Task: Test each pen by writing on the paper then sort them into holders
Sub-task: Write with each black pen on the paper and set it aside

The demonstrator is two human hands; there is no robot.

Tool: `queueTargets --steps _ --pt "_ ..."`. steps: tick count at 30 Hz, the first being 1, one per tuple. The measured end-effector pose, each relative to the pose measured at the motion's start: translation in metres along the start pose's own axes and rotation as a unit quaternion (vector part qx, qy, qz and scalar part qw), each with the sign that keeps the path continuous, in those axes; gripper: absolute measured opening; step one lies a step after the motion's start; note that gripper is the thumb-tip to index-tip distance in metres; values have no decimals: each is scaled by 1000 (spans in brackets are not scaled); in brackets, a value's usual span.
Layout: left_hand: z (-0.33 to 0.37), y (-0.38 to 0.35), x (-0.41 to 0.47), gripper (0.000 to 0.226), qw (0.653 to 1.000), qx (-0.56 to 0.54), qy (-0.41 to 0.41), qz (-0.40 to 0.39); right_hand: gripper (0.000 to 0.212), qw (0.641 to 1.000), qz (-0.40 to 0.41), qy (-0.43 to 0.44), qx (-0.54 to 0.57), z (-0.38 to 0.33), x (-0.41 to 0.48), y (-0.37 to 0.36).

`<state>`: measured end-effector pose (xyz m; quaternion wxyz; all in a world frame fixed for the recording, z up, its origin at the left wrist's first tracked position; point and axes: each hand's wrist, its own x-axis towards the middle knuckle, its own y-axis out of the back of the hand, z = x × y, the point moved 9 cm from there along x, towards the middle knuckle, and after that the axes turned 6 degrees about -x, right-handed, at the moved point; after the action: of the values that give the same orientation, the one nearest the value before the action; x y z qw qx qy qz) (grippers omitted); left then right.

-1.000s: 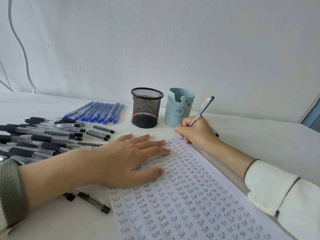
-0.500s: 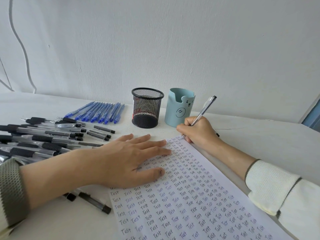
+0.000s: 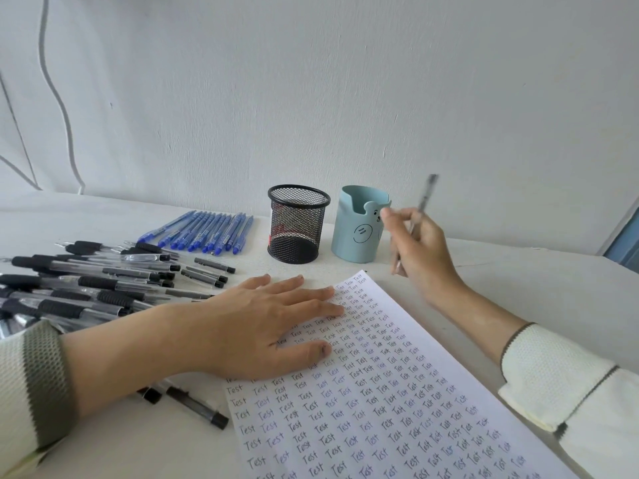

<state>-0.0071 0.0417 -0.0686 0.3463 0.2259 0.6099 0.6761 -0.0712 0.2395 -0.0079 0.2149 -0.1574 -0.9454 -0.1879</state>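
My right hand [image 3: 420, 252] grips a clear pen [image 3: 424, 195] and is lifted off the paper, just right of the light blue bear holder [image 3: 356, 233]; the pen is blurred and points up. A black mesh holder [image 3: 296, 223] stands to the left of the blue one. My left hand [image 3: 273, 323] lies flat with straight fingers on the upper left of the paper [image 3: 397, 392], which is covered with rows of the word "Test".
A row of blue pens [image 3: 204, 233] lies left of the mesh holder. A heap of black-grip pens [image 3: 86, 281] covers the left of the white table [image 3: 518, 281]. Loose pen parts [image 3: 197, 406] lie near my left forearm. A wall stands close behind.
My right hand has lifted the pen off the top corner of the paper and moved it up and right, beside the blue holder. My left hand has stayed on the paper.
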Motion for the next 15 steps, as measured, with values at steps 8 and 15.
queueTargets --steps 8,15 --pt "0 0 -1 64 1000 5 -1 -1 27 992 48 -83 84 15 17 33" --pt "1 1 -1 62 1000 6 -5 1 19 995 93 -24 28 13 22 61"
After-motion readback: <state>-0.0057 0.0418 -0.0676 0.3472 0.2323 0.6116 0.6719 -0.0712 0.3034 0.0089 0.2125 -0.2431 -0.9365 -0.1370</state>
